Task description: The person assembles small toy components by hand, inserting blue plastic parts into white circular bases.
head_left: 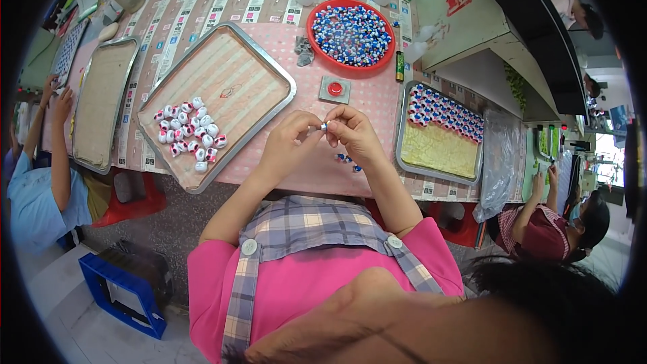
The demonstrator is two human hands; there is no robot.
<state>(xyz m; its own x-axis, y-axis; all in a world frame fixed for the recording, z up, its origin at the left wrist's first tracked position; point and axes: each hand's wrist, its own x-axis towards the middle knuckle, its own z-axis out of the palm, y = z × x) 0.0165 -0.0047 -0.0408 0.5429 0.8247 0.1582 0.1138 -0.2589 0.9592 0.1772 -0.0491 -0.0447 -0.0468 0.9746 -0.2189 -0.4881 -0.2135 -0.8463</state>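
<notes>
My left hand (294, 136) and my right hand (355, 136) meet over the table in front of me, fingertips pinched around a tiny white-and-blue piece (324, 126). Fingers partly cover it, so its full shape is hidden. Below my right hand lie a few loose blue, white and red pieces (345, 158). Just beyond my hands is a small square block with a red round dish (335, 89) on it. To the left, a metal-rimmed tray (232, 81) holds several small white parts with red-pink marks (191, 128) at its near end.
A red basin (314, 44) full of blue, white and red pieces stands at the back. On the right, another tray (438, 155) holds rows of pieces. A green tube (399, 66), a grey cloth (304, 51) and plastic film (500, 158) lie nearby. Co-workers sit either side.
</notes>
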